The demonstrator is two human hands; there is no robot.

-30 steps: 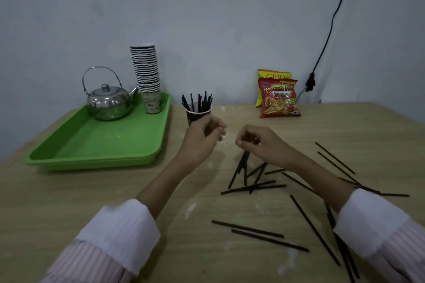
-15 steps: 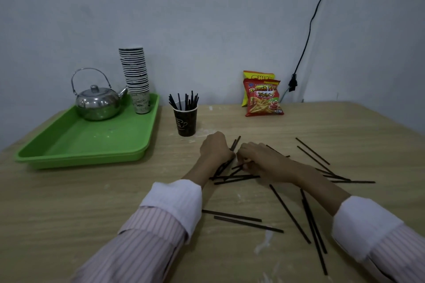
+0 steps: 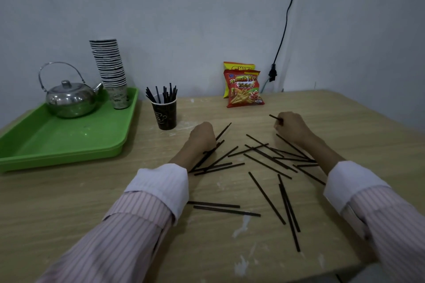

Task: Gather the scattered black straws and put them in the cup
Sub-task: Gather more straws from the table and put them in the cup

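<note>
Straws (image 3: 266,165), thin, black and straight, lie scattered flat on the counter (image 3: 69,202), crisscrossing in a loose pile between the two forearms, with a parallel pair and a few long ones nearer the near edge. More straws stand upright in the dark paper cup (image 3: 164,112), which sits just right of the green tray (image 3: 69,145) and behind the left hand. Left hand (image 3: 202,136) is fisted, knuckles up, grip closed around a small bundle of straws that sticks out both ends. Right hand (image 3: 292,127) is curled, grip pinched on one straw whose tip pokes out to the left. Tray holds a steel kettle (image 3: 70,99) and a stack of cups (image 3: 111,71) and fills the counter's left back corner. Snack bags (image 3: 243,87) lean on the wall at the back. Open counter surface lies left of the left sleeve and far right; near edge shows at lower right.
</note>
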